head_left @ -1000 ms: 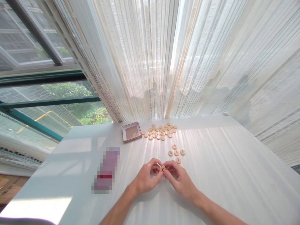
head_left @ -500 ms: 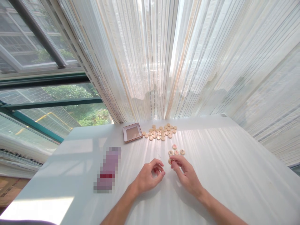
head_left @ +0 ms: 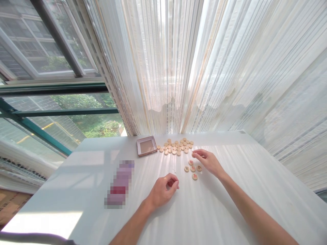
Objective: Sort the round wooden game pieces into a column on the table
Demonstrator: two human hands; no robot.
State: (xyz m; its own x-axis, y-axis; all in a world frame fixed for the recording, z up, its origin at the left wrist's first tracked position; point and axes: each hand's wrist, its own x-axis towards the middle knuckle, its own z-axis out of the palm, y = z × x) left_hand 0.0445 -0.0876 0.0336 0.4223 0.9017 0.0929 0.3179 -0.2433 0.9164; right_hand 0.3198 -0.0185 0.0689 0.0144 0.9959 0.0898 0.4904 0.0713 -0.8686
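My right hand (head_left: 208,160) reaches out over the white table (head_left: 242,177), its thumb and fingers pinched on a round wooden game piece (head_left: 193,155). It hovers just above a small group of face-up pieces with red or dark marks (head_left: 192,168). A little farther back lies a pile of several plain wooden pieces (head_left: 176,147). My left hand (head_left: 163,190) rests on the table nearer to me, fingers curled in against the thumb, with nothing showing in them.
A small square box with a brown inside (head_left: 146,146) sits left of the pile. A blurred purple and red object (head_left: 119,183) lies at the left. Sheer curtains (head_left: 204,68) hang behind the table, and a window (head_left: 51,68) is at the left.
Both hands held one red-marked piece together near me. The right hand then carried it forward past the laid-out group toward the pile. The left hand let go and stayed.
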